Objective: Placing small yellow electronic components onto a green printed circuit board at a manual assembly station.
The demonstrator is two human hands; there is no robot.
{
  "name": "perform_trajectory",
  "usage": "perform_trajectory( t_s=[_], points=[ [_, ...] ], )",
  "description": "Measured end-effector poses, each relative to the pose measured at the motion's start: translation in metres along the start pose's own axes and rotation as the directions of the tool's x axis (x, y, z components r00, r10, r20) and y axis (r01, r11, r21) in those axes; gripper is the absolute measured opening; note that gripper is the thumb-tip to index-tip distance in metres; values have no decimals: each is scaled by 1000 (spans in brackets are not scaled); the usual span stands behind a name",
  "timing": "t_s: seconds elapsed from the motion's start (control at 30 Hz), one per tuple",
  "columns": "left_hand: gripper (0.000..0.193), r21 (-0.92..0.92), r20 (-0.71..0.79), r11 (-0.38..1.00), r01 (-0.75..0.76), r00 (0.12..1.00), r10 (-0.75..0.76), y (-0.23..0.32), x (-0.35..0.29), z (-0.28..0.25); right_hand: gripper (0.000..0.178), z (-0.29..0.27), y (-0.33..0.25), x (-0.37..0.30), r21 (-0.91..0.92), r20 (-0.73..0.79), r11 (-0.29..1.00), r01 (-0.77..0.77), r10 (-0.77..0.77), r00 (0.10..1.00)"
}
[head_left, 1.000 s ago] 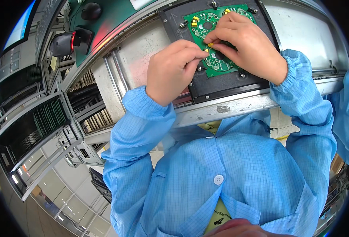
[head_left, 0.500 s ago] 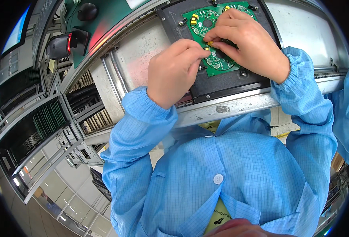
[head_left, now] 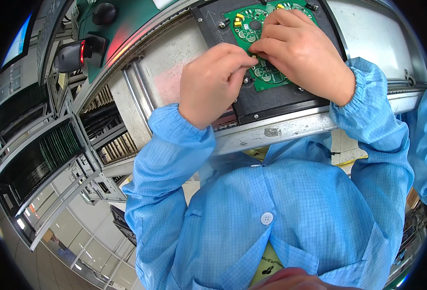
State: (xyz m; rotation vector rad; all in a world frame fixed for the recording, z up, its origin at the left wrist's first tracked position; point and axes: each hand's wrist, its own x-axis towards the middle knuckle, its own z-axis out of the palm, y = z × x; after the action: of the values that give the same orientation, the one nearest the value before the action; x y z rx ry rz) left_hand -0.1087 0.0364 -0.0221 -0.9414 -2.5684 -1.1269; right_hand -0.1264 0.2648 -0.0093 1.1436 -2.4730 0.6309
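The green circuit board [head_left: 245,42] lies in the black carrier [head_left: 276,104], perhaps for steadiness. Our left hand [head_left: 211,79] pinches narrowly at the board's edge; the grip of our right hand [head_left: 298,54] is hidden, so we cannot tell.

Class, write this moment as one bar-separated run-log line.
left hand: over left edge of green circuit board | right hand: across its middle | pinched part: cannot tell | board on black carrier

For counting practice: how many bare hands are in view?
2: the left hand at the left edge of the green circuit board, the right hand over it.
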Motion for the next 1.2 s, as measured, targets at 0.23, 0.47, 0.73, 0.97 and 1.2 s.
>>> perform_trajectory(
  t_s=[0.23, 0.47, 0.73, 0.97, 1.2],
  points=[
    [15, -94, 27, 994, 57, 998, -55, -4, 2, 5, 22, 27, 36, -6, 71, -428, 933, 353, -291, 856],
    [18, -16, 29, 997, 73, 997, -73, 3, 0, 3, 22, 11, 32, -7, 122, -403, 942, 313, -241, 883],
    [21, 102, 82, 994, -25, 996, 17, 6, 5, 1, 22, 18, 47, -12, 254, -438, 916, 309, -176, 882],
    [22, -220, -194, 957, 189, 953, -233, -12, 0, -11, 39, 26, -71, -37, 178, 28, 982, 64, -70, 997],
    [17, -380, -149, 851, 361, 885, -442, -40, -21, -14, 69, 33, -109, -44, 285, 161, 957, -45, -1, 987]
  ],
)
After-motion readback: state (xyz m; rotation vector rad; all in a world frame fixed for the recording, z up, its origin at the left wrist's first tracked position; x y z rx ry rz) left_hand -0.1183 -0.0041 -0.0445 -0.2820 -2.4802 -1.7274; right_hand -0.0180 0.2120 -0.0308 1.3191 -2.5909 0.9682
